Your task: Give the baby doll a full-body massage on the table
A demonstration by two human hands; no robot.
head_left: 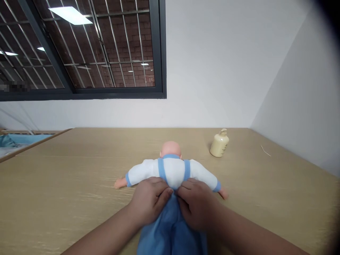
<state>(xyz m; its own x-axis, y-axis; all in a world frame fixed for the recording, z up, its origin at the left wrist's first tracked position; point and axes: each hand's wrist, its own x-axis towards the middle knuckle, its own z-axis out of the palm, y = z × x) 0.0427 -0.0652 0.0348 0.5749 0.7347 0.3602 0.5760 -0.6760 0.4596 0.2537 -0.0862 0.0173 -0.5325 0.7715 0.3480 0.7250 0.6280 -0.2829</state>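
A baby doll [174, 170] lies face down on the table, its head away from me and its arms spread to both sides. It wears a white top with blue straps, collar and cuffs, and blue trousers [171, 230]. At the waist, my left hand [150, 198] has its fingers closed on the trousers' upper edge. My right hand [198, 202] grips the same waistband just to the right, its fingers curled. The two hands almost meet over the doll's lower back. The doll's feet are out of view.
A cream pump bottle [219, 144] stands on the wooden table [92, 148], beyond the doll to the right. Farther right lies a thin pale strip [265, 151]. A wooden-edged bin with blue lining [29, 138] is at the far left. Walls and a barred window [111, 46] rise behind.
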